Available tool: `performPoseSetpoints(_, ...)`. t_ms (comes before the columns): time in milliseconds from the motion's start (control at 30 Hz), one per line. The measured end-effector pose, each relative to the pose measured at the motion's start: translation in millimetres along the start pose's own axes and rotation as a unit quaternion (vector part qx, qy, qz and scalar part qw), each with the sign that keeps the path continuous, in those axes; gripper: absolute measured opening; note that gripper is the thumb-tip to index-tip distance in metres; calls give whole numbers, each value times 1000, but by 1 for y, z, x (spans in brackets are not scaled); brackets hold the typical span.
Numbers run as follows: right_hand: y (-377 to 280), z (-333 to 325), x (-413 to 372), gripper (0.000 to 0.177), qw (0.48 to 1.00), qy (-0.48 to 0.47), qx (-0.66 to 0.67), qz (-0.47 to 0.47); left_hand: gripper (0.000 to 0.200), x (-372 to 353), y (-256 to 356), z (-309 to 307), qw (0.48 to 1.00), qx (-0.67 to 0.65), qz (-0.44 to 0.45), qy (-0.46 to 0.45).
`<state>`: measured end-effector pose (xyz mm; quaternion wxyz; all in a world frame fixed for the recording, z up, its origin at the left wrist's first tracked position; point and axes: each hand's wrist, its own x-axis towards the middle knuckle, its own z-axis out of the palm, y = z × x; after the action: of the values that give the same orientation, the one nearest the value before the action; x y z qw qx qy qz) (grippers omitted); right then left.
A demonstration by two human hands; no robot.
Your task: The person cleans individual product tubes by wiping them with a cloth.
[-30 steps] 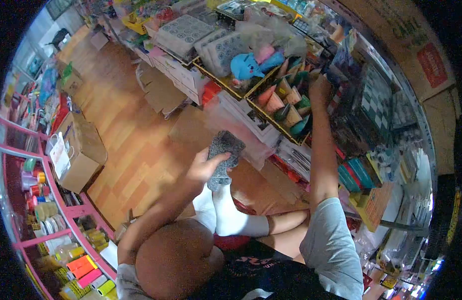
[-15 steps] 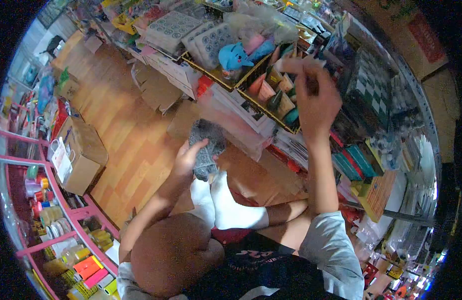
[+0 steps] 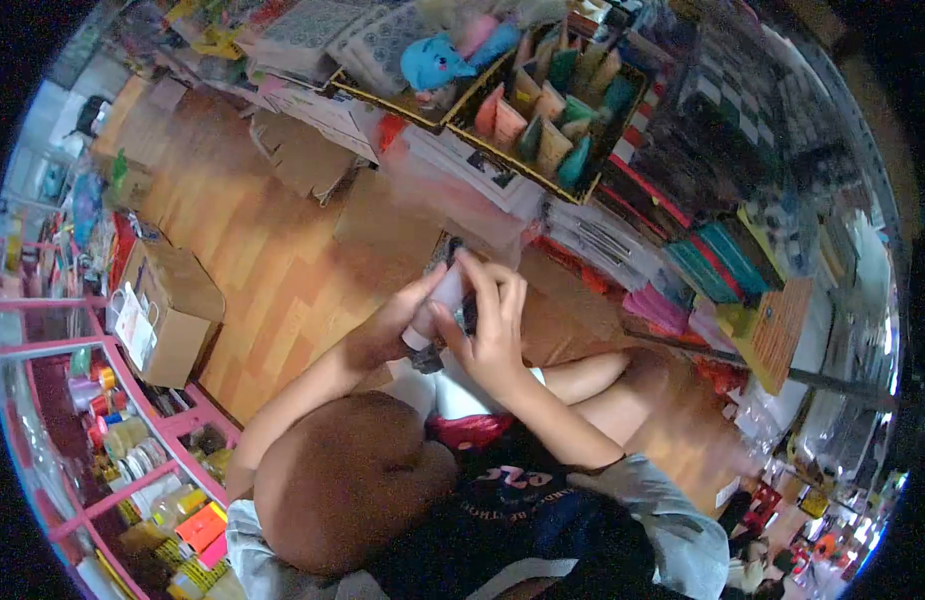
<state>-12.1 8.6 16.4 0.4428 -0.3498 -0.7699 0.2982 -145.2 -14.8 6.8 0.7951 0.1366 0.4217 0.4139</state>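
Both hands meet above my white socks. My left hand [image 3: 394,322] is closed around a dark grey, crinkled bundle [image 3: 422,357], which shows below and above the fingers. A pale, tube-shaped item [image 3: 436,305] lies over the bundle, between the two hands. Thumb and fingertips of my right hand [image 3: 490,325] press on this pale item from the right side. What exactly the pale item is cannot be made out.
A divided box [image 3: 527,175] of coloured packets and a blue plush toy [image 3: 432,62] stand ahead. An open cardboard box [image 3: 177,315] and pink shelves [image 3: 132,400] are at left. Books [image 3: 717,262] stand at right.
My right hand has come down from above the divided box to my left hand. The pale item now lies over the dark bundle, and the view has shifted slightly.
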Motion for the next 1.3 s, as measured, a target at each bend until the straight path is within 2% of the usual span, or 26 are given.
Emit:
performPoseSetpoints(67, -5, -5, 2, 53, 991, 31, -130, 31, 36, 2, -3, -4, 1000, 4, -20, -14)
performPoseSetpoints(133, 4, -6, -2, 55, 990, 6, -137, 22, 38, 5, -7, -8, 999, -4, -30, -9)
performPoseSetpoints(200, 14, -3, -10, 55, 993, -53, 70, 75, 40, 3, -12, -10, 999, 2, -37, -2)
performPoseSetpoints(267, 16, -4, -15, 54, 992, -50, 63, 99, 42, 3, -13, -14, 999, 11, -45, 4)
performPoseSetpoints(333, 21, -2, -19, 53, 994, -31, 50, 97, 43, 4, -12, -17, 1000, 17, 4, -16)
performPoseSetpoints(367, 20, -2, -20, 53, 993, -25, 47, 102, 43, 2, -13, -17, 1000, 20, -3, -20)
performPoseSetpoints(433, 19, -4, -21, 51, 986, -30, 80, 142, 39, -7, -8, -4, 992, 123, 21, 1)
performPoseSetpoints(567, 17, -12, -18, 48, 974, -30, 119, 189, 40, -5, -8, -16, 988, 152, -22, -26)
performPoseSetpoints(667, 24, -15, -16, 45, 959, -9, 161, 231, 40, -5, -11, -15, 987, 159, 27, -11)
performPoseSetpoints(733, 39, -20, -11, 50, 971, 80, 106, 197, 45, -5, -11, -13, 986, 158, 35, 26)
performPoseSetpoints(767, 41, -25, -12, 52, 943, 75, 165, 278, 45, -7, -9, -12, 986, 159, 34, 24)
performPoseSetpoints(833, 48, -22, -18, 52, 954, 84, 141, 249, 49, -10, -3, -9, 986, 161, -18, -45)
performPoseSetpoints(867, 50, -20, -20, 52, 964, 89, 118, 219, 49, -8, -4, -7, 985, 162, -20, -48)
performPoseSetpoints(933, 42, -17, -24, 46, 967, 32, 114, 225, 53, -6, -10, -4, 995, 88, 29, -37)
performPoseSetpoints(1000, 25, -21, -24, 49, 969, -28, 120, 213, 55, 2, -20, -23, 996, 83, 30, -21)
performPoseSetpoints(1067, 23, -19, -28, 56, 974, -46, 90, 204, 53, 7, -23, -52, 991, -4, -48, -124)
performPoseSetpoints(1100, 24, -19, -29, 59, 973, -46, 80, 213, 53, 4, -22, -44, 991, -4, -48, -123)
performPoseSetpoints(1167, 22, -22, -25, 62, 960, -55, 71, 266, 43, -3, -15, -16, 996, 93, -19, -6)
performPoseSetpoints(1300, 36, -32, -18, 55, 973, 14, 61, 222, 36, -5, -13, -6, 986, 163, 0, -41)
